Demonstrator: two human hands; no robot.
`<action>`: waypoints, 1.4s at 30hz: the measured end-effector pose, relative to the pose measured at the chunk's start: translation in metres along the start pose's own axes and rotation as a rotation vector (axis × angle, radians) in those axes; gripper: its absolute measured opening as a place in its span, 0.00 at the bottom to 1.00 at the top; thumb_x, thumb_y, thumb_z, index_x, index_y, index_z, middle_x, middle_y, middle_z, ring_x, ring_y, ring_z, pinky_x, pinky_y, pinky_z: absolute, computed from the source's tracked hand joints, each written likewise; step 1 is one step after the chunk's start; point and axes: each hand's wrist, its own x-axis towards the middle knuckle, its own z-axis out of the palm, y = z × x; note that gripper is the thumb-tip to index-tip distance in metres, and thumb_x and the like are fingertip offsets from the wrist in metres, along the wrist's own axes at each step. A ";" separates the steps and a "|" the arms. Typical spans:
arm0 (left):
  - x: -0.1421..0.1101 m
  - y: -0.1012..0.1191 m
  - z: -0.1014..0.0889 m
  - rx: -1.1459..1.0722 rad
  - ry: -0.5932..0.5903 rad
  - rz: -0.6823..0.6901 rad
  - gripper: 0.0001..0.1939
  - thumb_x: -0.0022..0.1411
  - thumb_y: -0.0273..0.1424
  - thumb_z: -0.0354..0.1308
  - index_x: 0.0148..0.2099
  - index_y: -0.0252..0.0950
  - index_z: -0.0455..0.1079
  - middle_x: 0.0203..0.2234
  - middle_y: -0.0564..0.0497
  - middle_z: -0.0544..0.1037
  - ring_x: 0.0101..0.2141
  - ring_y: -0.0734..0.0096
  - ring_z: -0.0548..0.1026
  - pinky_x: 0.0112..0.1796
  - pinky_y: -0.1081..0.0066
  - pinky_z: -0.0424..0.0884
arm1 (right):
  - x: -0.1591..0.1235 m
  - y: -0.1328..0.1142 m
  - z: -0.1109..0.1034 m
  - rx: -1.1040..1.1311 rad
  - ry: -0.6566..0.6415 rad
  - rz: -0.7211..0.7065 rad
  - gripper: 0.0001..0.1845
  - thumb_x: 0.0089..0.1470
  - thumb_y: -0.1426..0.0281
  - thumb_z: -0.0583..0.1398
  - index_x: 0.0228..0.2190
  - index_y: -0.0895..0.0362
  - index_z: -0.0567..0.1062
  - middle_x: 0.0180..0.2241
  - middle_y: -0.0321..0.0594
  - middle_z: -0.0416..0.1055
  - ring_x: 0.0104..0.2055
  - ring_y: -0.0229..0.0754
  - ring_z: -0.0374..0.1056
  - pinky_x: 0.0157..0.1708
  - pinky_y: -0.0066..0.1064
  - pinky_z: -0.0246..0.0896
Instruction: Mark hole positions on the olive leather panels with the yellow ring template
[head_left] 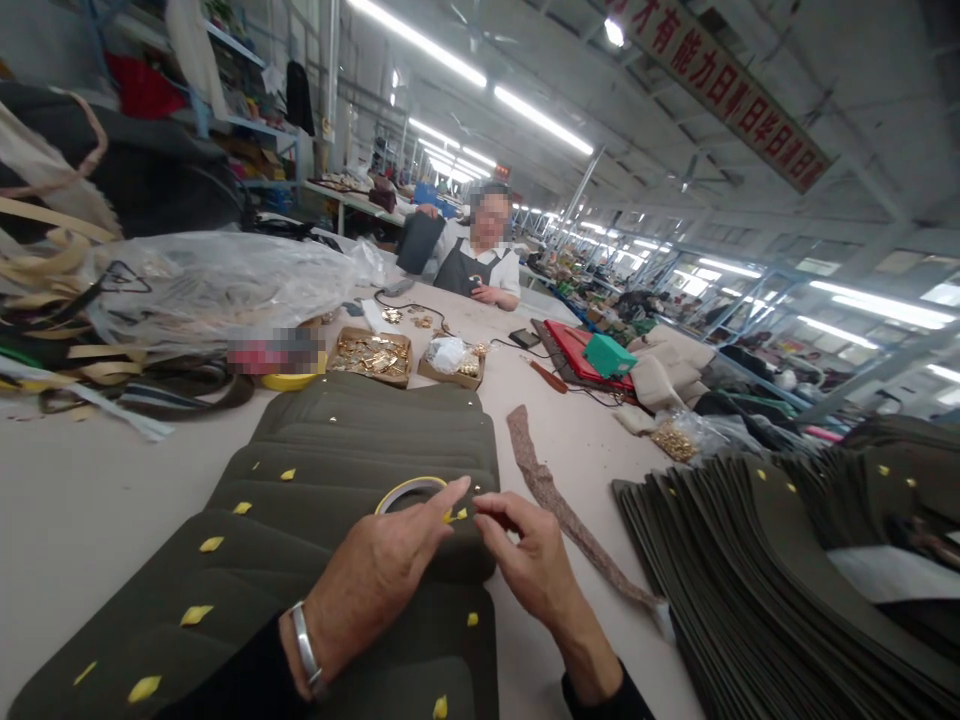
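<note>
My left hand [379, 560], with a silver bangle at the wrist, is closed around a roll of yellow tape [412, 486]. Just to its right, the thumb and forefinger of my right hand [529, 555] are pinched together; whatever they may hold is too small to make out. A bit of yellow tape [461, 514] shows between the two hands. Beneath them lie overlapping dark olive panels [360, 440], fanned out in rows. Small yellow tape pieces [196, 615] dot these panels along both sides.
A thick stack of dark panels [720, 560] stands at the right, beside a brown speckled strip [555, 490]. Boxes of gold metal parts [371, 357] sit beyond the panels. Plastic wrap [225, 285] and straps cover the left. Across the table is a co-worker [480, 265] holding a dark piece.
</note>
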 end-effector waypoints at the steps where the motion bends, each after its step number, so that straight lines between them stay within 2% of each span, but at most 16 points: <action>1: 0.000 0.000 0.001 0.001 0.007 0.009 0.22 0.70 0.32 0.44 0.65 0.39 0.51 0.50 0.48 0.76 0.45 0.70 0.78 0.41 0.74 0.75 | 0.000 -0.001 0.001 0.016 -0.007 -0.063 0.09 0.55 0.75 0.57 0.38 0.58 0.77 0.33 0.40 0.76 0.32 0.38 0.70 0.34 0.27 0.65; 5: -0.001 0.003 0.004 0.029 0.019 0.022 0.22 0.71 0.34 0.42 0.64 0.36 0.50 0.43 0.48 0.80 0.39 0.68 0.80 0.35 0.74 0.76 | 0.000 -0.002 0.009 -0.018 -0.029 -0.267 0.09 0.55 0.78 0.57 0.38 0.57 0.74 0.34 0.42 0.75 0.35 0.39 0.69 0.36 0.29 0.65; 8: -0.002 0.005 0.005 0.048 0.010 0.051 0.21 0.72 0.34 0.41 0.63 0.35 0.50 0.39 0.48 0.81 0.35 0.68 0.81 0.31 0.73 0.75 | -0.002 0.002 0.014 -0.084 -0.015 -0.345 0.09 0.56 0.79 0.55 0.35 0.57 0.73 0.31 0.41 0.75 0.34 0.40 0.70 0.36 0.30 0.65; 12: -0.002 0.007 0.005 -0.001 -0.024 0.052 0.16 0.71 0.32 0.41 0.59 0.37 0.54 0.37 0.49 0.80 0.33 0.69 0.80 0.32 0.72 0.74 | -0.006 0.006 0.019 -0.171 0.059 -0.375 0.08 0.54 0.79 0.55 0.30 0.58 0.72 0.25 0.39 0.72 0.27 0.38 0.68 0.29 0.28 0.63; 16: 0.000 0.009 0.002 -0.029 -0.133 -0.004 0.09 0.70 0.29 0.42 0.49 0.39 0.61 0.34 0.52 0.78 0.33 0.69 0.79 0.31 0.72 0.72 | -0.007 0.007 0.023 -0.215 0.120 -0.352 0.08 0.52 0.78 0.54 0.27 0.58 0.72 0.22 0.37 0.70 0.24 0.37 0.66 0.26 0.27 0.61; 18: 0.001 0.009 0.000 0.000 -0.187 -0.044 0.09 0.69 0.28 0.43 0.43 0.39 0.64 0.30 0.53 0.76 0.30 0.69 0.77 0.30 0.73 0.70 | -0.007 0.006 0.024 -0.199 0.123 -0.307 0.08 0.51 0.78 0.55 0.27 0.58 0.73 0.22 0.38 0.71 0.24 0.37 0.67 0.26 0.26 0.61; 20: 0.002 0.009 -0.001 0.030 -0.201 -0.067 0.10 0.69 0.27 0.43 0.39 0.39 0.65 0.28 0.53 0.75 0.29 0.71 0.76 0.29 0.74 0.69 | -0.008 0.002 0.025 -0.165 0.117 -0.196 0.08 0.50 0.77 0.55 0.26 0.57 0.73 0.23 0.37 0.71 0.24 0.36 0.67 0.26 0.26 0.62; 24: 0.005 0.010 -0.001 0.069 -0.114 -0.019 0.11 0.68 0.25 0.42 0.38 0.37 0.66 0.27 0.52 0.74 0.29 0.72 0.75 0.29 0.74 0.67 | -0.009 -0.008 0.029 0.056 0.097 0.164 0.07 0.50 0.74 0.57 0.24 0.57 0.74 0.21 0.35 0.72 0.22 0.36 0.67 0.24 0.24 0.63; 26: 0.005 0.012 -0.001 0.082 -0.055 0.031 0.12 0.68 0.25 0.43 0.38 0.37 0.66 0.27 0.52 0.74 0.29 0.72 0.74 0.29 0.74 0.66 | -0.006 -0.008 0.030 0.176 0.107 0.283 0.06 0.50 0.71 0.58 0.25 0.57 0.74 0.21 0.35 0.73 0.22 0.36 0.68 0.23 0.24 0.64; 29: 0.005 0.015 -0.002 0.090 0.003 0.098 0.11 0.69 0.26 0.44 0.37 0.36 0.66 0.25 0.53 0.73 0.28 0.73 0.73 0.30 0.73 0.66 | 0.001 0.005 0.028 0.287 0.196 0.424 0.07 0.48 0.67 0.60 0.26 0.59 0.75 0.20 0.35 0.72 0.21 0.37 0.69 0.22 0.26 0.66; 31: 0.005 0.013 -0.003 0.118 -0.001 0.080 0.11 0.70 0.27 0.44 0.38 0.36 0.66 0.26 0.53 0.74 0.28 0.72 0.73 0.31 0.72 0.67 | 0.004 0.020 0.023 0.370 0.242 0.534 0.11 0.47 0.64 0.61 0.26 0.60 0.75 0.19 0.34 0.71 0.19 0.37 0.69 0.22 0.28 0.69; 33: 0.006 0.007 -0.003 0.189 -0.052 0.002 0.10 0.70 0.28 0.44 0.41 0.36 0.67 0.30 0.51 0.75 0.31 0.70 0.73 0.34 0.70 0.67 | 0.005 0.034 0.017 0.417 0.248 0.569 0.14 0.47 0.61 0.63 0.28 0.61 0.76 0.20 0.36 0.72 0.21 0.38 0.70 0.25 0.30 0.71; 38: 0.014 -0.006 0.001 0.324 -0.220 -0.152 0.09 0.67 0.26 0.46 0.46 0.35 0.67 0.37 0.45 0.75 0.40 0.60 0.71 0.41 0.62 0.67 | 0.004 0.051 0.015 0.417 0.178 0.504 0.16 0.48 0.59 0.64 0.28 0.61 0.77 0.26 0.41 0.76 0.30 0.40 0.74 0.32 0.31 0.71; 42: 0.019 -0.007 0.004 0.291 -0.238 -0.181 0.09 0.66 0.25 0.48 0.46 0.35 0.67 0.37 0.46 0.74 0.40 0.60 0.69 0.42 0.61 0.66 | 0.006 0.054 0.019 0.441 0.168 0.527 0.16 0.47 0.59 0.64 0.27 0.61 0.76 0.25 0.39 0.75 0.30 0.40 0.73 0.32 0.30 0.71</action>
